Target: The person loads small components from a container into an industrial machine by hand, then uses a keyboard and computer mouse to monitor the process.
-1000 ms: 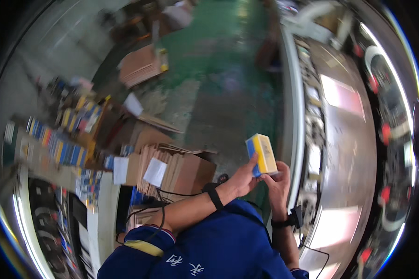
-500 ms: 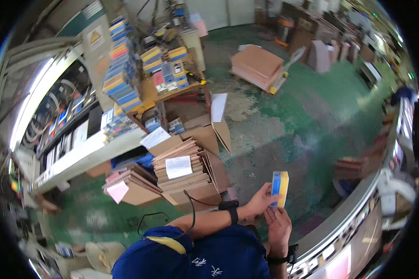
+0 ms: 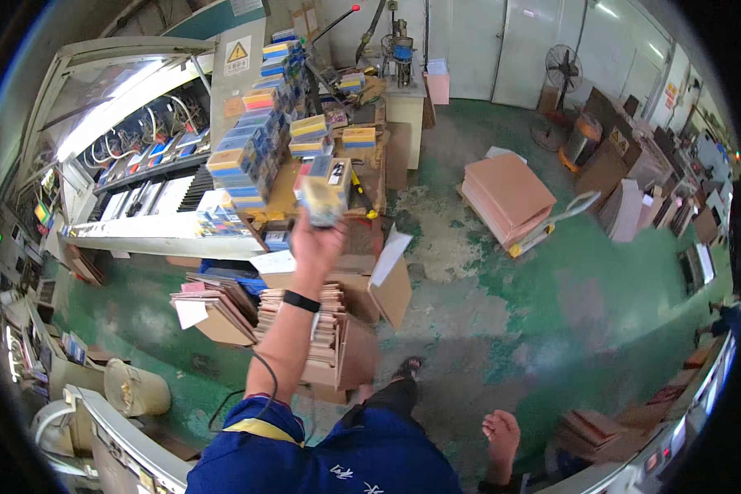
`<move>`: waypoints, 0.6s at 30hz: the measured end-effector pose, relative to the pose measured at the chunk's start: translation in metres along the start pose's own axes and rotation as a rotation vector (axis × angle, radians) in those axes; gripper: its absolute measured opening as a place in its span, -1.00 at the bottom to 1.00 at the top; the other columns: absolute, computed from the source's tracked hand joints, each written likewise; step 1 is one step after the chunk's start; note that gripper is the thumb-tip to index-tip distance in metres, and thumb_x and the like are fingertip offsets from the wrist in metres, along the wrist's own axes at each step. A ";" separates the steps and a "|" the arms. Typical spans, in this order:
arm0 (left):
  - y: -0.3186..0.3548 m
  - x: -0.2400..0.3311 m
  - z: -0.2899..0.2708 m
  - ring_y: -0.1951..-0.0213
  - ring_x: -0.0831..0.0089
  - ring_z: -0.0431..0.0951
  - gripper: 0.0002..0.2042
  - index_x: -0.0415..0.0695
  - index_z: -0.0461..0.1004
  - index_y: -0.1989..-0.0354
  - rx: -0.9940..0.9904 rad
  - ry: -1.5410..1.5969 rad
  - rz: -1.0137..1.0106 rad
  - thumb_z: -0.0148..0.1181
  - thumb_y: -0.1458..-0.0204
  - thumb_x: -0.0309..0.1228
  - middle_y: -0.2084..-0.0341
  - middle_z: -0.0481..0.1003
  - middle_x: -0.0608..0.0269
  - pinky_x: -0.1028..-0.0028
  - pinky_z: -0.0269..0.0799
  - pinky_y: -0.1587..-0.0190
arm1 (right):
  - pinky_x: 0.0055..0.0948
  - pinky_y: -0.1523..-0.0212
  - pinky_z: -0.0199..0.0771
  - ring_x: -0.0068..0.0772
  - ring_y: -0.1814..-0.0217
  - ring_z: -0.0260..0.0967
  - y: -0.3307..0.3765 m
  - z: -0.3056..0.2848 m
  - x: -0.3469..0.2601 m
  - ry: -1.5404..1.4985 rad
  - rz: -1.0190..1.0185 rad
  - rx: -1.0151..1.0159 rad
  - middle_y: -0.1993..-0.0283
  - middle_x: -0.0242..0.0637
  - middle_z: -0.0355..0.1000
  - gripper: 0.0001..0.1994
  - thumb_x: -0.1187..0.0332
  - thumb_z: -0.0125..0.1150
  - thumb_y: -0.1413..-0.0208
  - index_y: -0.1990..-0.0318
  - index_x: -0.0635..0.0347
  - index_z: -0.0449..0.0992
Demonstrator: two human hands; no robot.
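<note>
My left hand (image 3: 314, 247) reaches forward over the near edge of a wooden table (image 3: 281, 185). Its fingers are closed around a small yellow-and-blue box (image 3: 322, 200), blurred by motion. Just beyond this box stand several similar boxes on the table, among them a yellow-topped stack (image 3: 308, 128) and a single flat one (image 3: 359, 137). To their left rises a tall pile of boxes (image 3: 239, 165). Low on the right, my right hand (image 3: 502, 436) hangs away from everything, its fingers loosely bent and a little apart, with nothing seen in them.
Below my left arm, an open carton (image 3: 358, 350) holds upright cardboard sheets. A lit machine (image 3: 165, 239) lines the left side. A pallet stack of brown board (image 3: 510, 193) stands on the green floor, with a pallet jack handle (image 3: 568, 207) beside it. A bucket (image 3: 137, 387) sits lower left.
Both hands were together at the box on my right. My right hand has let go and dropped lower; my left hand has carried the box left and forward to the table. The view has shifted.
</note>
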State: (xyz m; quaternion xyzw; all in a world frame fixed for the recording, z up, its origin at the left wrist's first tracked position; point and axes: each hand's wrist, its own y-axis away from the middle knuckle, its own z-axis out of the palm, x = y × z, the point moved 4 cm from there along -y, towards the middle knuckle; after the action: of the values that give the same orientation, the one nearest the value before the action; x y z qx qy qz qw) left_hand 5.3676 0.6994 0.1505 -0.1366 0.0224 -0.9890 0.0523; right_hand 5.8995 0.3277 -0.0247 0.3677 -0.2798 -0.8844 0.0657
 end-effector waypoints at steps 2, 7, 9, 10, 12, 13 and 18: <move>-0.048 0.048 0.017 -0.09 0.11 0.51 -0.51 -0.18 0.26 -0.32 0.032 -0.012 0.286 -0.16 -0.41 -0.07 -0.15 0.44 0.05 0.14 0.53 -0.11 | -0.37 0.29 0.57 -0.33 0.29 0.49 -0.043 0.013 -0.001 0.054 0.082 -0.009 0.26 -0.15 0.53 -0.89 0.56 0.18 -0.20 0.14 0.31 0.51; -0.209 0.151 0.005 -0.03 0.00 0.50 -0.55 -0.15 0.33 -0.25 0.079 -0.012 0.546 -0.16 -0.41 -0.08 -0.10 0.46 0.01 0.06 0.56 -0.07 | -0.21 0.31 0.53 -0.24 0.28 0.47 -0.133 -0.010 -0.005 0.657 0.219 0.205 0.27 -0.08 0.47 -0.82 0.51 0.21 -0.19 0.06 0.26 0.48; -0.260 0.191 0.007 -0.04 0.01 0.50 -0.55 -0.14 0.33 -0.25 0.105 -0.023 0.583 -0.17 -0.42 -0.08 -0.12 0.45 0.00 0.07 0.58 -0.05 | -0.11 -0.11 0.28 -0.17 -0.12 0.28 -0.167 -0.016 -0.007 0.506 0.188 -0.182 -0.12 -0.11 0.31 -0.57 0.26 0.19 -0.25 -0.23 0.01 0.26; -0.280 0.208 0.006 -0.06 0.00 0.50 -0.54 -0.15 0.33 -0.26 0.142 -0.025 0.624 -0.18 -0.42 -0.07 -0.13 0.45 0.00 0.08 0.60 -0.04 | -0.02 -0.54 0.04 -0.10 -0.53 0.10 -0.171 -0.019 -0.013 0.327 0.159 -0.535 -0.50 -0.14 0.15 -0.31 0.01 0.16 -0.32 -0.53 -0.24 0.03; -0.319 0.225 0.004 -0.08 -0.01 0.50 -0.54 -0.15 0.32 -0.27 0.181 -0.016 0.679 -0.18 -0.42 -0.07 -0.15 0.44 -0.01 0.08 0.62 -0.03 | -0.02 -0.51 0.10 -0.08 -0.57 0.02 -0.218 -0.076 -0.025 0.239 0.339 -0.373 -0.47 -0.19 0.18 -0.36 0.07 0.13 -0.35 -0.52 -0.23 0.07; -0.337 0.232 0.002 -0.06 -0.02 0.50 -0.53 -0.17 0.30 -0.28 0.204 -0.061 0.708 -0.18 -0.42 -0.07 -0.12 0.44 -0.02 0.12 0.61 -0.02 | -0.02 -0.48 0.16 -0.07 -0.60 -0.05 -0.242 -0.099 -0.029 0.136 0.504 -0.201 -0.44 -0.23 0.20 -0.41 0.12 0.11 -0.37 -0.50 -0.23 0.11; -0.395 0.267 -0.030 0.01 -0.13 0.61 -0.48 -0.21 0.13 -0.36 0.456 -0.135 0.676 -0.24 -0.43 -0.07 -0.09 0.42 -0.34 0.14 0.70 0.12 | -0.06 -0.29 0.32 -0.23 -0.40 0.19 -0.322 -0.123 -0.089 1.875 0.020 -0.506 -0.34 -0.29 0.30 -0.53 0.15 0.03 -0.41 -0.42 -0.14 0.24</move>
State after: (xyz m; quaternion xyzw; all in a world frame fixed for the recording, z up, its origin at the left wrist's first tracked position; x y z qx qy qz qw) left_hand 5.0656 1.0635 0.2159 -0.1711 -0.1570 -0.8846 0.4045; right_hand 6.0771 0.5706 -0.2154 0.8959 0.0816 -0.2657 0.3467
